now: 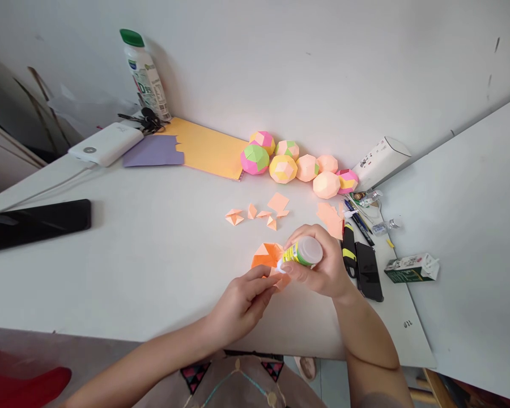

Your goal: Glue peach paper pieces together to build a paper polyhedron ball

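Observation:
My right hand is wrapped round a small glue bottle, tipped so its nozzle points down and left. The nozzle meets or nearly meets an orange folded-paper shape, hollow like part of a ball. My left hand pinches the near edge of that paper shape between thumb and fingers. Just beyond my hands lie several small folded orange paper pieces and a flat orange square. An orange paper sheet with a cut edge rests farther right.
Several finished paper balls line the wall. Yellow paper, purple paper, a power bank and a green-capped bottle are back left. A phone, a cutter and a drink carton lie right.

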Tool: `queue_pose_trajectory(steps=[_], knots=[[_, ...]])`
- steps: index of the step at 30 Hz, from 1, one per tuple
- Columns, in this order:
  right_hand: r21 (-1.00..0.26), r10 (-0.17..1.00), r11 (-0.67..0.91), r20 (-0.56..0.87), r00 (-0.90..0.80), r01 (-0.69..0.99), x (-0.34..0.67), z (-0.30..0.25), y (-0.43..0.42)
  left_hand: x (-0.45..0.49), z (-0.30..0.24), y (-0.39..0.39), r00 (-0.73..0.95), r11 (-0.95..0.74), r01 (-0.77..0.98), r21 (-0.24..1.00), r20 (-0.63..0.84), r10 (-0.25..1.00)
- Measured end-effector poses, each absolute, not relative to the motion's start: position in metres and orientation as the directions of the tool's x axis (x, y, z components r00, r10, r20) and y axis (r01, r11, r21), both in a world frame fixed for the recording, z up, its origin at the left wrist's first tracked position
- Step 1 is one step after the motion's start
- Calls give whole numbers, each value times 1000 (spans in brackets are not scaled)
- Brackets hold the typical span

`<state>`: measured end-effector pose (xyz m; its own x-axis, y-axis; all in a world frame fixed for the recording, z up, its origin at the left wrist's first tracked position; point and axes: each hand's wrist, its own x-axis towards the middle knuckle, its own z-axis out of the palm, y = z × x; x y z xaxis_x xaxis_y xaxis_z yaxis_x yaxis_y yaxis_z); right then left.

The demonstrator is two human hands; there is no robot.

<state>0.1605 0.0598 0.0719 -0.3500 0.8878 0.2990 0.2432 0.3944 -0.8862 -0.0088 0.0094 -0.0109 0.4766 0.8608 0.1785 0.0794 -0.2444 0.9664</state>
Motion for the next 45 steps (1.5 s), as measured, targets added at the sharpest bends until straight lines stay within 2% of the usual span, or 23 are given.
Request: queue_pose_trajectory(steps=[6,14,21,29,36,45], knots=[[-895,866,403,306,-394,192,159,70,59,-9,-8,9,462,-255,121,959,173,870],[-882,886,398,299,-354,251,160,73,59,-9,-11,9,477,-228,81,970,163,864],[-882,851,440,350,-391,168,156,71,59,-8,-9,10,466,-246,101,964,173,868],[-887,888,403,319,-331,227,160,74,59,-10,-15,8,468,-245,65,967,187,864],[-892,863,424,344,-370,160,154,71,60,-9,-11,8,467,-234,95,968,165,869],[-873,875,429,337,-347,234,158,76,59,-10,-16,8,472,-241,82,967,175,864]])
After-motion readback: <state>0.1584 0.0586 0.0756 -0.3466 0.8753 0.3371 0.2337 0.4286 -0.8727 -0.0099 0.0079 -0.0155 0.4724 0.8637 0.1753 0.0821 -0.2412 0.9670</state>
